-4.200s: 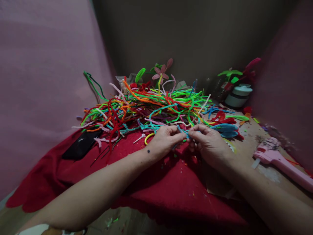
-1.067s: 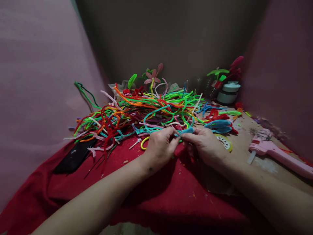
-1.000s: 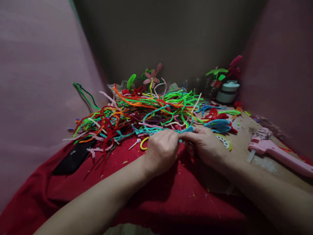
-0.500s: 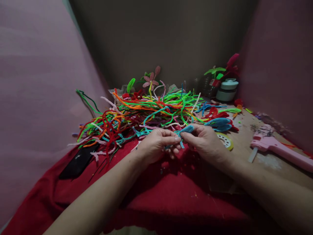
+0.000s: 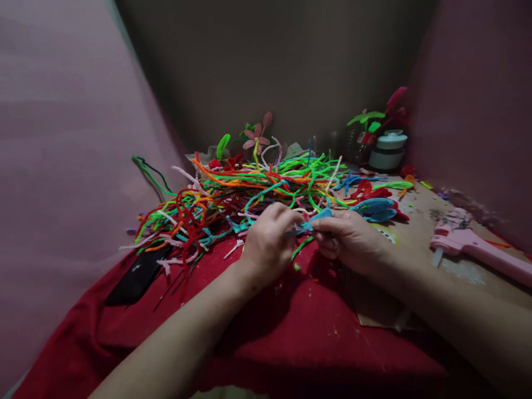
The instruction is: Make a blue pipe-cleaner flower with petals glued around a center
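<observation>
A blue pipe-cleaner petal (image 5: pixel 321 214) is pinched between the thumb and fingers of my right hand (image 5: pixel 347 238). My left hand (image 5: pixel 270 244), turned with its back toward me, closes on the stem end of the same petal; its fingertips are partly hidden. Both hands are raised over the red cloth (image 5: pixel 266 327). Beyond them lies a heap of many-coloured pipe cleaners (image 5: pixel 257 185). To the right of the heap rest finished blue petals (image 5: pixel 376 208) and red petals (image 5: pixel 368 191). Under my hands a short green pipe-cleaner piece (image 5: pixel 302 247) is visible.
A pink glue gun (image 5: pixel 477 244) lies on the cardboard (image 5: pixel 419 221) at right, near a yellow tape roll (image 5: pixel 386 233). A black phone (image 5: pixel 137 277) is at left. At the back stand a pink flower (image 5: pixel 256 138) and a lidded jar (image 5: pixel 388 149).
My left hand has rolled over, so its back now faces me, and its fingers have moved along the blue stem. The green piece beneath has come into sight.
</observation>
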Tool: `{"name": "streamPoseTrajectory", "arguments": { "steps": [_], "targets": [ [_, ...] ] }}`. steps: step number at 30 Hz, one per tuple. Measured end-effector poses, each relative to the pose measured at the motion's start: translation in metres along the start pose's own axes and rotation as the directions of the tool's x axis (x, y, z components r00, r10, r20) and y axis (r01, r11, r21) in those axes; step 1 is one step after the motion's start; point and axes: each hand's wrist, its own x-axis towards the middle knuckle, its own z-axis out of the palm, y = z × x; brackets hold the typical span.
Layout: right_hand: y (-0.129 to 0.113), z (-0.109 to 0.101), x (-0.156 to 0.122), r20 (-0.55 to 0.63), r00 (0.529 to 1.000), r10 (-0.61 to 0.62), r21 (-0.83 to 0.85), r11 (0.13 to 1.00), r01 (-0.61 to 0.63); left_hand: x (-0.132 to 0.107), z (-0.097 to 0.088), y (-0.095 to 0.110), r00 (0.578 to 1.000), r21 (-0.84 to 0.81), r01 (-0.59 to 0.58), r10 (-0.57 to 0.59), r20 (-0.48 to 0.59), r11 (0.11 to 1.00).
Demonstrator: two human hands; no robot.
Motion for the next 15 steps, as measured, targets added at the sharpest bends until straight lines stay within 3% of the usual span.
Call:
{"name": "streamPoseTrajectory", "arguments": {
  "steps": [1,2,3,5,6,7,9,12,14,15],
  "targets": [
    [0.0,-0.001,0.001,0.018,1.0,-0.022,0.0,1.0,0.022,0.003,-0.002,-0.004,0.986,-0.19,0.166,-0.168,0.009,0.968],
    [-0.001,-0.003,0.001,0.047,0.998,-0.041,-0.002,0.999,0.041,0.006,-0.004,-0.007,0.941,-0.384,0.333,-0.329,0.078,0.861],
    [-0.001,-0.004,0.0,0.081,0.995,-0.058,-0.008,0.998,0.059,0.008,-0.006,-0.01,0.874,-0.537,0.478,-0.438,0.212,0.695],
    [-0.003,-0.004,-0.001,0.149,0.985,-0.084,-0.033,0.995,0.09,0.011,-0.008,-0.013,0.755,-0.666,0.646,-0.443,0.484,0.372],
    [-0.004,-0.003,-0.002,0.17,0.981,-0.096,-0.056,0.993,0.107,0.012,-0.008,-0.013,0.711,-0.665,0.696,-0.387,0.587,0.27],
    [-0.005,-0.003,-0.003,0.174,0.979,-0.11,-0.093,0.988,0.127,0.012,-0.008,-0.012,0.682,-0.648,0.728,-0.323,0.656,0.223],
    [-0.006,0.0,-0.005,0.14,0.978,-0.154,-0.194,0.964,0.18,0.011,-0.009,-0.007,0.639,-0.594,0.768,-0.217,0.738,0.242],
    [-0.003,0.001,-0.005,0.082,0.954,-0.289,-0.403,0.866,0.297,0.007,-0.008,0.002,0.598,-0.473,0.758,-0.191,0.778,0.448],
    [0.002,0.0,-0.002,0.063,0.915,-0.398,-0.544,0.755,0.366,0.004,-0.005,0.005,0.646,-0.321,0.643,-0.266,0.715,0.695],
    [0.004,-0.001,-0.001,0.044,0.897,-0.439,-0.601,0.706,0.375,0.002,-0.002,0.005,0.714,-0.21,0.521,-0.287,0.639,0.828]
  ]
}}
